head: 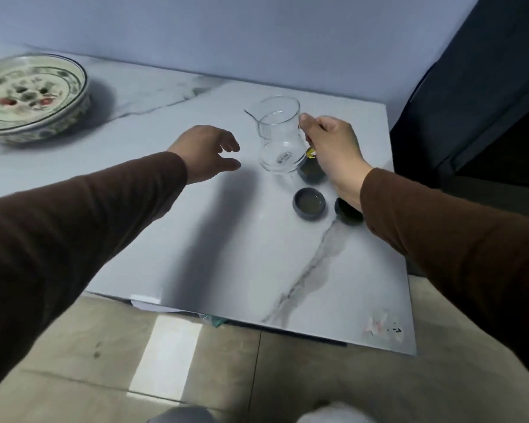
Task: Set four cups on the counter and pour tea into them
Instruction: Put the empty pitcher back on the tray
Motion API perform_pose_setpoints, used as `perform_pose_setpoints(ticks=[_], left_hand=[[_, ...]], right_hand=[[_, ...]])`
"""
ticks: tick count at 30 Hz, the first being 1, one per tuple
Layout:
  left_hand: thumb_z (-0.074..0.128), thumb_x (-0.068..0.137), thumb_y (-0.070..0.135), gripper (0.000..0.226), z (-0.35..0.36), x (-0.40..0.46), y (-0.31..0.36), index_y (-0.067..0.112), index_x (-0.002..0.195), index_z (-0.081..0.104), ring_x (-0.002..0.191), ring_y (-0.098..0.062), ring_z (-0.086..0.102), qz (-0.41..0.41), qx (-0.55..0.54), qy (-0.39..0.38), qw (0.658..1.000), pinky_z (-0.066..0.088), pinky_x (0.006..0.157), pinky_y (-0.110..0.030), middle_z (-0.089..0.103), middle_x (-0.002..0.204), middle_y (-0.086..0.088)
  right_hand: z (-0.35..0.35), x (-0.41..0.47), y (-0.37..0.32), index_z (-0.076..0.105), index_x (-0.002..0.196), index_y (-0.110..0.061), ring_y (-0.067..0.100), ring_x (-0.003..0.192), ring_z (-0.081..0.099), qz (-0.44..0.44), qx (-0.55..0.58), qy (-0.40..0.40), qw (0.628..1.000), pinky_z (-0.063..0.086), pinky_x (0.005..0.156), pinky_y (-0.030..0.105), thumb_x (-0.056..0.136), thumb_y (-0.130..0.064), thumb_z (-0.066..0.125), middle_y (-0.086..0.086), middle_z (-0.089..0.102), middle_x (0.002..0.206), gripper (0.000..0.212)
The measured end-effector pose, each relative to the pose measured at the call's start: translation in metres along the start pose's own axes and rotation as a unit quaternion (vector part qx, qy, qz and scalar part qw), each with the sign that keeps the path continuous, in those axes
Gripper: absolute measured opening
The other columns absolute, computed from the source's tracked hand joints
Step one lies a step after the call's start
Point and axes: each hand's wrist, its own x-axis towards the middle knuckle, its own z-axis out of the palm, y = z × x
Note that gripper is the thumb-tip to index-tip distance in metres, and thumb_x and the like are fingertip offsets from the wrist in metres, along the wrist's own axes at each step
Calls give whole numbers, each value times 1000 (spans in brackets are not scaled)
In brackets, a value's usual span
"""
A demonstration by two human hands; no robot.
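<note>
Clear glass pitcher [280, 138] stands upright – looks empty – right hand [333, 148] pinched at its handle side; left hand [209, 154] hovers open; dark cups [309, 204] just beside

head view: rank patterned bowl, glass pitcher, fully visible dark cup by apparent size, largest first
1. Patterned bowl, clearly widest, even cut off by the left frame edge.
2. Glass pitcher, held at its handle by the right hand.
3. Dark cup, smallest.
No close calls between these three.
</note>
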Motion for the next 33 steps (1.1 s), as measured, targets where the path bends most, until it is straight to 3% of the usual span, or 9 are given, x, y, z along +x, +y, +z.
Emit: perform_pose_setpoints(ticks=[3,7,11,18,33], left_hand=[[70,83,38,37,-18,-15,-10,21,116,67,106,-18,62,-38,-23,-22,999,48,92,-33,68,116,2],[72,82,37,36,-52,-43,-23,23,114,68,104,-17,62,-98,-71,-36,992,47,89,-30,67,114,2],[71,82,36,34,-92,-76,-33,23,113,67,102,-17,61,-136,-95,-55,985,45,87,-28,67,114,2],[71,81,35,37,-172,-120,-71,22,116,66,109,-21,61,-159,-89,-74,980,48,93,-34,67,117,1],[71,82,36,41,-253,-105,-183,23,120,65,111,-22,60,-209,-65,-86,972,48,95,-35,66,120,1]], right_hand=[[9,-10,-15,45,56,-22,9,50,37,33,-21,-27,999,31,53,27,90,-49,58,-15,41,48,45],[27,-29,-54,41,64,-23,14,58,35,67,-37,-58,995,28,59,32,89,-52,55,-5,38,58,41],[51,-55,-106,32,61,-22,5,46,27,104,-40,-69,991,23,44,23,91,-48,55,-13,30,49,46],[108,-85,-186,32,62,-23,12,55,29,166,-34,-95,981,25,53,30,89,-51,54,-9,33,57,45],[223,-45,-255,28,62,-23,11,52,27,168,-22,-131,977,26,52,30,93,-47,52,-11,28,54,46]])
